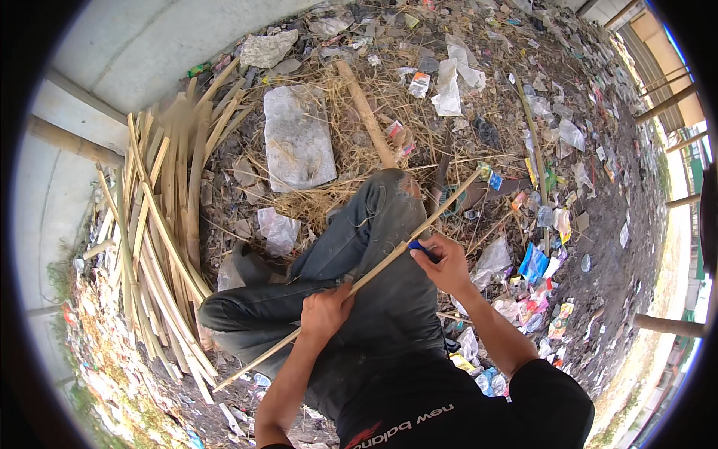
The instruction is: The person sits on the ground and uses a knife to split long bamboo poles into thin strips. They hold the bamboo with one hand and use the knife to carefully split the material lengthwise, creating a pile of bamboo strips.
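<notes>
A long, thin bamboo strip (389,258) lies slantwise over my lap, its far end up to the right and its near end down to the left. My left hand (326,311) is closed around it near the middle. Farther up the strip, my right hand (449,268) grips a small blue object (423,250) against it; fingers cover much of that object, so its kind does not show. My bent legs in dark trousers (396,217) lie under the strip.
To the left is a heap of split bamboo strips (172,224) beside a grey wall (149,45). Ahead are a pale flat slab (298,142) and a thick wooden stick (365,108) on straw. Plastic litter (535,262) covers the ground at right.
</notes>
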The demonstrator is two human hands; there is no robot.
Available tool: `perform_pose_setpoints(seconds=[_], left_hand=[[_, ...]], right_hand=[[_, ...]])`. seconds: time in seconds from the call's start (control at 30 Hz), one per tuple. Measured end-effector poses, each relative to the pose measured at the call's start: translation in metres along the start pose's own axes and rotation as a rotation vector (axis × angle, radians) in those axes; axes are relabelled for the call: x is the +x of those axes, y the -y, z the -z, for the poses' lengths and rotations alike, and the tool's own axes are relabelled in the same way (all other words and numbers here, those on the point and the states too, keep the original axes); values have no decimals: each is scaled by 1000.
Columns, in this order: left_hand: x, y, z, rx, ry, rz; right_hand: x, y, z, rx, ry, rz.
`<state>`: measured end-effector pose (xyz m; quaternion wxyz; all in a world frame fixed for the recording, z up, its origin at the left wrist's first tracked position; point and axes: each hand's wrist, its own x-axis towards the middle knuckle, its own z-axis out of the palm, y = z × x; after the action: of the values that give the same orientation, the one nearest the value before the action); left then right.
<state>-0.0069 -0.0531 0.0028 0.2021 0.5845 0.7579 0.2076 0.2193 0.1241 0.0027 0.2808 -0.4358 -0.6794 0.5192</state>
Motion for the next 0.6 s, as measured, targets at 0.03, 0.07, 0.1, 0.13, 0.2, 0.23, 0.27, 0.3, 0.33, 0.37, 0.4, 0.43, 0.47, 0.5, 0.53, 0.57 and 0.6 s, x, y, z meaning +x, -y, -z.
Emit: perform_pose_setpoints(seconds=[0.03, 0.07, 0.1, 0.13, 0.2, 0.23, 0.27, 0.3, 0.33, 0.37, 0.4, 0.43, 0.47, 0.5, 0.53, 0.57, 0.6], left_hand=[[-1, -2, 1, -4, 0, 7], [-2, -2, 1, -7, -1, 13], [-5, -3, 2, -7, 7, 15], [-2, -2, 2, -9, 3, 13], [1, -3, 2, 3, -7, 3], [0, -3, 2, 17, -13, -5], [0, -4, 2, 30, -19, -12], [-1, -4, 2, 41, -20, -21], [-2, -5, 1, 51, -22, -29], [-3, -6, 1, 61, -23, -38], [-5, -6, 0, 83, -32, -46], [-6, -6, -2, 103, -41, -59], [-6, -5, -3, 124, -51, -71], [-7, -4, -5, 127, -68, -87], [-7, -3, -8, 131, -86, -102], [-7, -2, -9, 135, -104, -116], [-7, -2, -9, 128, -99, -113]], right_hand=[[4, 9, 9, 33, 85, -134], [9, 16, 18, 65, 170, -268], [15, 18, 27, 189, 233, -444], [17, 21, 33, 291, 272, -472], [20, 26, 44, 495, 350, -523], [22, 25, 47, 448, 284, -504], [24, 19, 49, 227, 202, -371], [27, 16, 47, 14, 120, -239], [29, 14, 46, -197, 36, -106], [31, 14, 47, -253, 86, -152], [34, 30, 43, -308, 137, -199], [37, 41, 40, -365, 184, -245], [38, 45, 33, -375, 211, -175], [41, 50, 26, -386, 238, -102], [42, 52, 22, -396, 266, -28], [44, 46, 21, -420, 282, 21], [47, 39, 17, -444, 299, 70]])
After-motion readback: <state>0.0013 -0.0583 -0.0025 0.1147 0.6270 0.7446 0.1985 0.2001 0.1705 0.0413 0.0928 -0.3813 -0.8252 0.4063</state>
